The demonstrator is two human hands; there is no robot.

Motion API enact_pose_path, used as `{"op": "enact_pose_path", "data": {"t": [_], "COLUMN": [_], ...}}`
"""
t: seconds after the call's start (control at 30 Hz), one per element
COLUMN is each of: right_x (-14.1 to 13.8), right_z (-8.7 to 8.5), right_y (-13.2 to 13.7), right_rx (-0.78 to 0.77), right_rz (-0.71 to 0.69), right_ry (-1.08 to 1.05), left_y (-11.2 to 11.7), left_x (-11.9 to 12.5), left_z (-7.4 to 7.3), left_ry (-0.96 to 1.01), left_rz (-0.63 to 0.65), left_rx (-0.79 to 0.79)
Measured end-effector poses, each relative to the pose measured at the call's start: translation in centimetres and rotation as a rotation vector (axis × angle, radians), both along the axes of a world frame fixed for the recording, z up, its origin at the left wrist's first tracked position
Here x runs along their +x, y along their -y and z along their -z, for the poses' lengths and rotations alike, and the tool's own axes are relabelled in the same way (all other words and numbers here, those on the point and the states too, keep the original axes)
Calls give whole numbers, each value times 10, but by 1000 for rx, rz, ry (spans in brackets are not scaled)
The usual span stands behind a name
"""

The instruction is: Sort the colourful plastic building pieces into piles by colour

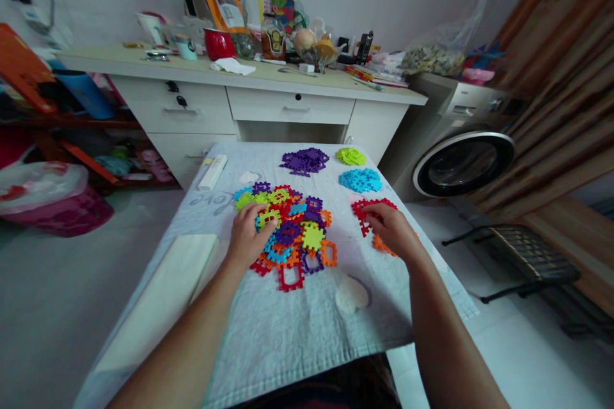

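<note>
My left hand (248, 233) rests at the left side of a mixed pile of plastic interlocking tiles (289, 232), in red, orange, purple, blue and lime green. Its thumb and fingers are apart, next to a lime green tile (269, 218). Over a group of red tiles (359, 209) on the right is my right hand (391, 225), fingers closed at a red tile and partly hiding it. Orange tiles (382, 245) lie partly covered beneath this hand. Sorted by colour, purple tiles (305, 160), blue tiles (361, 180) and lime green tiles (350, 156) sit toward the far edge.
A pale cloth (307, 339) covers the table. A white box-like bar (213, 172) lies at its far left, and a long white board (167, 291) along the left side. Beyond stand a cluttered desk (192, 96) and a washing machine (446, 128); a stool (522, 259) is at right.
</note>
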State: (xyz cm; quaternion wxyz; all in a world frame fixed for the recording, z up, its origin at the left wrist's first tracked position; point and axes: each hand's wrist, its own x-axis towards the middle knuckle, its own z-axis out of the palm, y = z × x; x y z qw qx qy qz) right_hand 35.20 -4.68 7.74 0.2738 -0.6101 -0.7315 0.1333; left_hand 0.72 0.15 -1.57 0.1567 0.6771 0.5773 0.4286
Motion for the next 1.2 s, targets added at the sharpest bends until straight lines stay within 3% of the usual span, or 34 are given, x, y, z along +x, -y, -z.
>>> {"op": "enact_pose_path", "data": {"t": [0.13, 0.33, 0.57, 0.9, 1.2], "right_x": [19, 27, 36, 34, 26], "right_z": [-4, 15, 38, 49, 51], "right_y": [-11, -20, -25, -23, -20], "right_rx": [154, 254, 209, 133, 127], "right_rz": [208, 235, 240, 239, 244], "right_ry": [20, 50, 110, 333, 313], "left_y": [0, 0, 0, 0, 0], "left_x": [0, -1, 1, -1, 0], "left_z": [1, 1, -1, 1, 0], "left_ry": [-8, -6, 0, -6, -7], "left_rz": [8, 1, 2, 6, 9], "left_rx": [10, 7, -7, 0, -11]}}
